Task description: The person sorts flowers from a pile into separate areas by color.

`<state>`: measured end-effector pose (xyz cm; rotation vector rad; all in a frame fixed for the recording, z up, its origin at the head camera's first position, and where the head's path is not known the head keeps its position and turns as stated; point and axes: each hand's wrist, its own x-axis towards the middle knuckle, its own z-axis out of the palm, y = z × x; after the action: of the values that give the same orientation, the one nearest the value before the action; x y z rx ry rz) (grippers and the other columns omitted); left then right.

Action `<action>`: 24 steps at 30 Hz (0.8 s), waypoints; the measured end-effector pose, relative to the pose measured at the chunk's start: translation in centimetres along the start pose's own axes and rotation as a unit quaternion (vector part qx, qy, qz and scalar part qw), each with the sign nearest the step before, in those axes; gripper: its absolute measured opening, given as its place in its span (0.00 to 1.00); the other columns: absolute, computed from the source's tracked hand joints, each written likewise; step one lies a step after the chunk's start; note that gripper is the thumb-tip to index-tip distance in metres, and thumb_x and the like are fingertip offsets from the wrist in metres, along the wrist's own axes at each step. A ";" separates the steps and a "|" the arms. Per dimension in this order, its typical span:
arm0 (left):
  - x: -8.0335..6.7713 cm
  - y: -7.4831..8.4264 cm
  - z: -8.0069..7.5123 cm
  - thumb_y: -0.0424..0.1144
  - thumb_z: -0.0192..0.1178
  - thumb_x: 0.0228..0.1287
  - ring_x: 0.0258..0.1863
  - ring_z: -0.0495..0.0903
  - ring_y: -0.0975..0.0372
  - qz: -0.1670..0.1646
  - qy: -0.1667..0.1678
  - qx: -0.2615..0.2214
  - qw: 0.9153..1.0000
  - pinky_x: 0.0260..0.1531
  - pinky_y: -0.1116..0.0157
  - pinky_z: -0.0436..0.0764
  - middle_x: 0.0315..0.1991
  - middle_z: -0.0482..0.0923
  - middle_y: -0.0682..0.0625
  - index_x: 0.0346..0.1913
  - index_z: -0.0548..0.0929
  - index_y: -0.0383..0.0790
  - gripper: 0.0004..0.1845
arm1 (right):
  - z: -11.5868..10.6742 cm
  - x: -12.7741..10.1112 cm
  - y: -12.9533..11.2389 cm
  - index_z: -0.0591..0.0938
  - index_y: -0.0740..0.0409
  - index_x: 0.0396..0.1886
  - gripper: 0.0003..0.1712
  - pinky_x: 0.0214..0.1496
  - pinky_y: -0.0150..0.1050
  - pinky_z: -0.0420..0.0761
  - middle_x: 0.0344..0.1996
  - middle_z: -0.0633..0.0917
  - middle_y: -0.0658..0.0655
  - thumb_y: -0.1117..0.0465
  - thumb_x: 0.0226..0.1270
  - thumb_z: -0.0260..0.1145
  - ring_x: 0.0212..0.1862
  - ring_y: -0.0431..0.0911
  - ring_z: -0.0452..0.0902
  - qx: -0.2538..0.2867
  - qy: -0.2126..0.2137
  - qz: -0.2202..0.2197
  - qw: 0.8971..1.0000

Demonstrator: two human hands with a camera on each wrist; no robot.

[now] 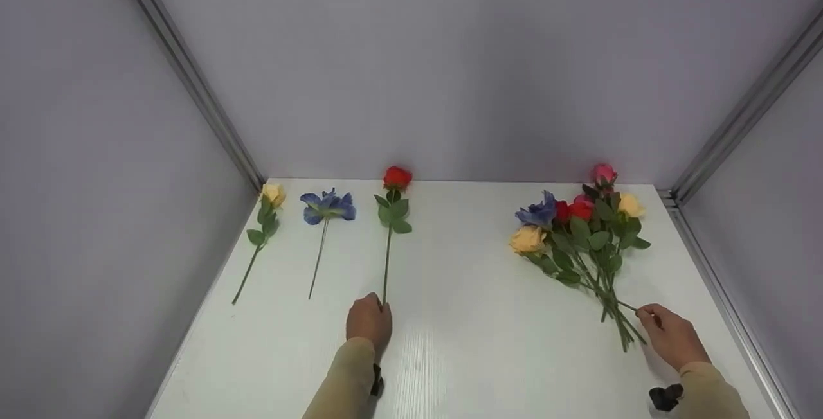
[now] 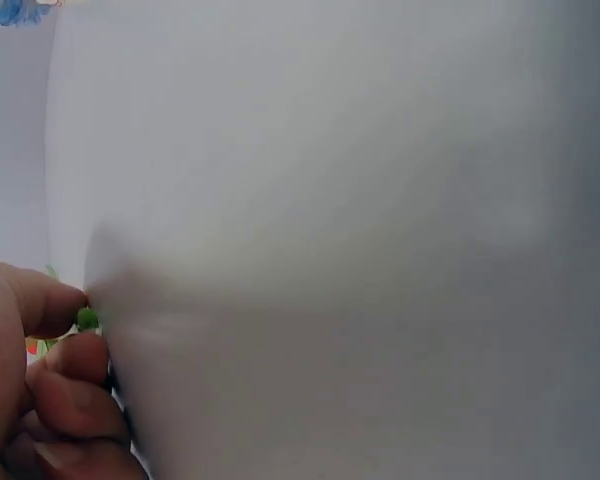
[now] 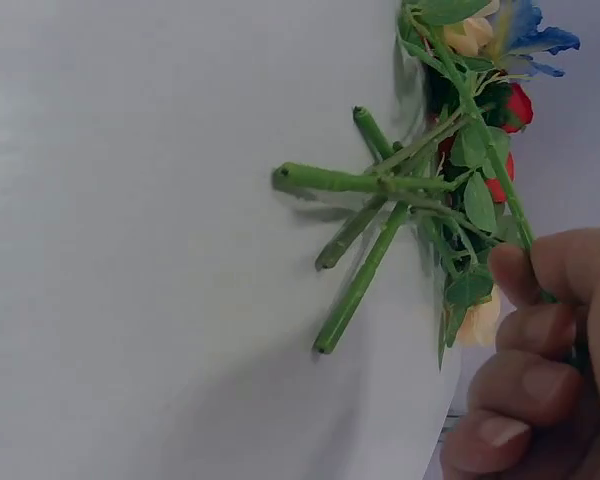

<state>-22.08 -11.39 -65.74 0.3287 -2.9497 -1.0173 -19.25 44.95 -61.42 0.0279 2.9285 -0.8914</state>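
My left hand (image 1: 370, 320) pinches the lower end of a red rose's (image 1: 397, 178) stem, and the rose lies straight ahead on the white table. In the left wrist view, thumb and finger close round the green stem tip (image 2: 87, 318). At the right, my right hand (image 1: 672, 335) pinches a green stem (image 3: 502, 180) at the edge of a bunch of flowers. That stem seems to run to the yellow rose (image 1: 527, 240) at the bunch's left. Also in the bunch are a blue flower (image 1: 539, 210), red roses (image 1: 581, 207), a pink rose (image 1: 604, 173) and another yellow rose (image 1: 631, 204).
Left of the red rose lie a single blue flower (image 1: 328, 206) and a single yellow rose (image 1: 273, 195), stems towards me. Grey walls (image 1: 450, 72) with metal corner rails (image 1: 193, 78) enclose the white table (image 1: 463, 265) at the back and sides.
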 end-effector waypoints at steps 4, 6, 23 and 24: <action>-0.1 0.5 0.1 0.38 0.58 0.67 0.22 0.77 0.61 0.009 0.040 0.010 0.999 0.24 0.61 0.77 0.21 0.76 0.52 0.28 0.77 0.42 0.09 | 0.1 -0.1 -1.1 0.77 0.63 0.55 0.30 0.44 0.53 0.75 0.47 0.81 0.65 0.42 0.77 0.43 0.47 0.57 0.77 0.027 -0.018 -0.008 0.999; -0.3 1.1 0.0 0.38 0.58 0.67 0.24 0.79 0.61 0.013 0.051 0.004 0.999 0.26 0.60 0.78 0.23 0.77 0.52 0.30 0.78 0.42 0.07 | 0.3 -0.1 -1.7 0.75 0.65 0.57 0.32 0.47 0.55 0.75 0.50 0.80 0.67 0.43 0.77 0.44 0.50 0.60 0.76 0.039 -0.035 -0.014 0.999; -2.7 9.2 1.5 0.38 0.60 0.65 0.22 0.70 0.68 0.155 -0.024 -0.098 0.983 0.23 0.68 0.72 0.22 0.73 0.59 0.29 0.79 0.44 0.06 | 6.9 1.0 -10.9 0.84 0.64 0.44 0.18 0.31 0.35 0.74 0.32 0.83 0.55 0.53 0.68 0.63 0.30 0.43 0.74 0.150 -0.205 -0.092 0.963; -2.9 9.6 1.8 0.38 0.60 0.65 0.22 0.70 0.68 0.152 -0.034 -0.107 0.982 0.24 0.68 0.72 0.22 0.73 0.59 0.29 0.79 0.44 0.06 | 7.2 1.1 -11.5 0.84 0.64 0.44 0.19 0.31 0.35 0.74 0.32 0.83 0.55 0.52 0.68 0.63 0.31 0.43 0.74 0.162 -0.207 -0.089 0.961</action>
<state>-21.28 -2.33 -61.07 -0.1571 -2.7884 -1.3010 -20.27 31.40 -61.08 -0.3629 2.4028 -1.2234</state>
